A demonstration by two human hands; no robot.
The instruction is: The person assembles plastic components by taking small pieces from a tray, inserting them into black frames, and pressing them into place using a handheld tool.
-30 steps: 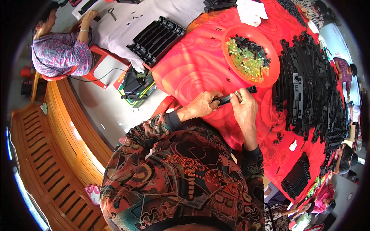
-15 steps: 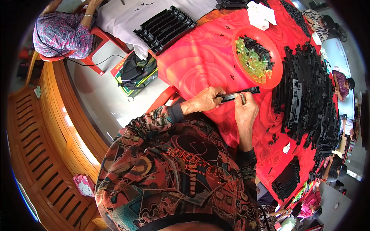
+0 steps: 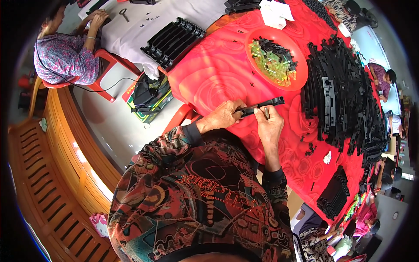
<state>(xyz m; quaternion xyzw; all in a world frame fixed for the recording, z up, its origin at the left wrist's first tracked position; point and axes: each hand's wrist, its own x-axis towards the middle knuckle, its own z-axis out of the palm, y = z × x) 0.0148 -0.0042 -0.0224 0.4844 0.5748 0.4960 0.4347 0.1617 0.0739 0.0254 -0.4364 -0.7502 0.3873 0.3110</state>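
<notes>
My left hand (image 3: 223, 115) is closed round the near end of a long black plastic strip (image 3: 273, 102), held just above the red cloth. The strip slants up to the right, its thick far end free. Close against its underside, my right hand (image 3: 270, 125) pinches a short, thin metallic-looking piece (image 3: 266, 113) between thumb and fingers; its kind is too small to tell. Beyond the hands stands an orange-red bowl (image 3: 301, 70) with yellow-green clear pieces and small black parts. A big heap of black strips (image 3: 336, 100) lies to the right.
A stack of black strips (image 3: 174, 43) sits on the white cloth at the far left, another (image 3: 334, 194) at the near right. White tissue (image 3: 276, 15) lies behind the bowl. A co-worker (image 3: 65, 56) sits far left. A wooden bench (image 3: 56, 187) and a red chair (image 3: 179, 117) stand left.
The view has shifted, so the table contents sit a little further left. The strip's free end looks turned slightly; both hands keep their grip close together.
</notes>
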